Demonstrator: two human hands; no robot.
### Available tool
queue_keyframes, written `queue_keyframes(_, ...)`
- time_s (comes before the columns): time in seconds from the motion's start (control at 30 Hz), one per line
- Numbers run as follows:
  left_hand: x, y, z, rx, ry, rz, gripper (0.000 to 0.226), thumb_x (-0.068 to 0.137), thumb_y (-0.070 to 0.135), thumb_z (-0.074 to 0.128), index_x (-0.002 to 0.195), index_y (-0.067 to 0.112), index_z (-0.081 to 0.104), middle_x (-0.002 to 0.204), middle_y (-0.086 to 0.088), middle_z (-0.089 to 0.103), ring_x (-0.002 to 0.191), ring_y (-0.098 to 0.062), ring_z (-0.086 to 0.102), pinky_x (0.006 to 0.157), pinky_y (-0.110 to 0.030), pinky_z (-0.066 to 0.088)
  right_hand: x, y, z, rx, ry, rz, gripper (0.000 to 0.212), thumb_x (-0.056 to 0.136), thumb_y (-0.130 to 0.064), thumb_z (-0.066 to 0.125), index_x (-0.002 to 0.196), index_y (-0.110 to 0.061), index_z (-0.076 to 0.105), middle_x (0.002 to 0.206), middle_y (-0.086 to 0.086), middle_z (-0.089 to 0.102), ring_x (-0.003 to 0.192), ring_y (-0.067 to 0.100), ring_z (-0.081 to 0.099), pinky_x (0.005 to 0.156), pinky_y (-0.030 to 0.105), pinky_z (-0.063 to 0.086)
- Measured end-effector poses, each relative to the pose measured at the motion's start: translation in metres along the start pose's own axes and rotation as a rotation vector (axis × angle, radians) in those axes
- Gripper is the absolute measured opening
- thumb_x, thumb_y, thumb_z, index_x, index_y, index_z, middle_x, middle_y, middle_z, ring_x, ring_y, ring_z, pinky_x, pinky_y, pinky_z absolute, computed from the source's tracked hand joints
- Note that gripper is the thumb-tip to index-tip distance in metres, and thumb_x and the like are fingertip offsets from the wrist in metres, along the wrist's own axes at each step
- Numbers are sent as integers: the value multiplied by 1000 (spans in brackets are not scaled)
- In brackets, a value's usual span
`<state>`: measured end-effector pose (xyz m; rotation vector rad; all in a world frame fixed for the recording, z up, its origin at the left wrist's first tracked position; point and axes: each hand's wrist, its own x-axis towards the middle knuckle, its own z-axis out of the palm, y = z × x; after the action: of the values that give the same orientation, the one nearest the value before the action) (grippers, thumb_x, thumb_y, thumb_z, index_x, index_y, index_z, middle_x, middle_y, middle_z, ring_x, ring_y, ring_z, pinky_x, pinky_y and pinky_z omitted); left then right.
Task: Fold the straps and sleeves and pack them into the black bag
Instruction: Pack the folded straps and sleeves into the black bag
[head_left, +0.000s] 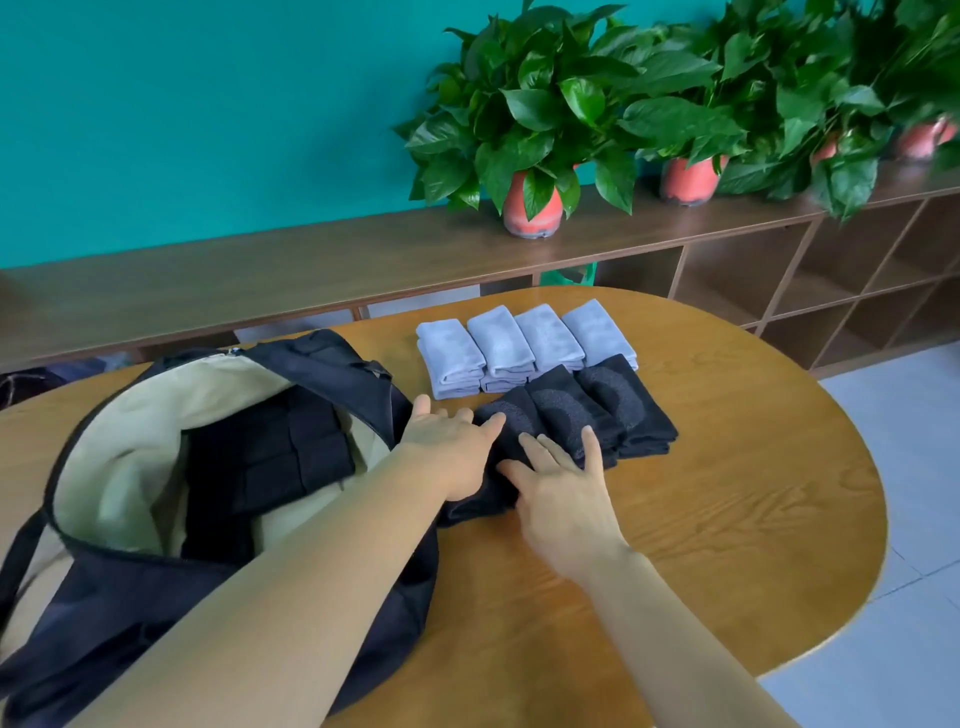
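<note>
Right now I count four grey folded pieces (524, 345) in a row at the far side of the wooden table (727, 493). Three black folded pieces (597, 410) lie in a row just in front, touching them. Along the shelf (260, 270) behind stand four red pots (532, 210) of green leaves, the far ones blurred.

The black bag (130, 597) lies open on the table to my left, its pale lining showing. A stack of dark folded cloth (270, 457) sits inside it. The black pieces are thick and soft, each with a lighter speckled patch on top.

Both my arms reach forward over the table, the left one crossing the bag's edge. My left hand (452, 447) lies flat on the leftmost black piece (519, 410), fingers straight. My right hand (561, 493) presses on the same piece just beside it, fingers spread and straight, gripping nothing.
</note>
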<state>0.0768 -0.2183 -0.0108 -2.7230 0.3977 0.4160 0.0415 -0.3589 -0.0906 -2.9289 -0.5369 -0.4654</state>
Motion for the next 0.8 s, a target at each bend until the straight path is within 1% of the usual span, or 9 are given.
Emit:
queue_keyframes(0.07, -12, 9, 1, 8, 8, -12, 77, 91, 15, 40, 155, 29, 0, 141, -8, 39, 118, -29, 44, 101, -43, 20, -11, 4, -9, 39, -59, -4, 36, 72, -9, 66, 103, -25, 70, 128, 6, 62, 123, 26, 56, 111, 55, 0)
queue_keyframes(0.13, -22, 18, 4, 13, 16, -25, 76, 91, 15, 40, 155, 28, -1, 141, -8, 39, 118, -29, 44, 102, -44, 20, -21, 9, -19, 95, -97, -11, 39, 84, -6, 54, 116, -25, 65, 144, 4, 49, 137, 22, 41, 113, 53, -10)
queue_keyframes(0.2, -32, 28, 6, 7, 20, -41, 76, 91, 16, 40, 155, 27, -1, 141, -9, 39, 117, -29, 44, 102, -44, 19, -30, 13, -28, 153, -89, -10, 43, 89, -4, 46, 122, -26, 62, 151, -2, 41, 143, 17, 31, 113, 50, -15)
queue_keyframes(0.33, -50, 50, 13, -49, 40, -106, 69, 96, 25, 35, 155, 26, -1, 141, -10, 38, 118, -31, 44, 103, -45, 18, -44, 19, -37, 273, -110, 44, 48, 88, 4, 40, 117, -26, 64, 151, -9, 40, 144, 7, 24, 115, 44, -17)
queue_keyframes(0.43, -64, 70, 17, -97, 58, -170, 65, 99, 31, 32, 155, 25, 0, 138, -12, 41, 120, -31, 44, 105, -46, 16, -50, 28, -41, 381, -108, 89, 48, 85, 10, 39, 104, -22, 70, 143, -9, 50, 141, 4, 30, 118, 38, -14)
queue_keyframes(0.6, -80, 92, 20, -149, 91, -241, 65, 98, 36, 33, 155, 24, 4, 131, -12, 44, 114, -30, 49, 101, -43, 19, -53, 40, -45, 490, -100, 146, 49, 79, 17, 41, 80, -19, 73, 128, -7, 63, 133, 2, 42, 119, 31, -8)
queue_keyframes(0.7, -88, 93, 19, -185, 121, -264, 61, 100, 38, 28, 155, 24, 6, 130, -10, 46, 112, -28, 51, 99, -42, 20, -57, 40, -51, 641, -94, 225, 53, 79, 20, 38, 72, -21, 71, 124, -4, 65, 132, 4, 44, 117, 21, 1)
queue_keyframes(0.77, -92, 85, 17, -215, 169, -267, 56, 102, 37, 24, 154, 25, 8, 131, -8, 47, 112, -27, 50, 98, -43, 22, -64, 36, -60, 820, 11, 371, 54, 83, 18, 37, 72, -25, 68, 119, -6, 66, 128, 4, 48, 115, 19, 16)
queue_keyframes(0.8, -93, 79, 16, -237, 204, -259, 55, 101, 34, 26, 153, 26, 10, 132, -7, 46, 113, -27, 49, 98, -43, 23, -68, 32, -66, 904, 83, 459, 51, 86, 15, 38, 78, -24, 70, 117, -8, 66, 121, 0, 52, 111, 18, 28)
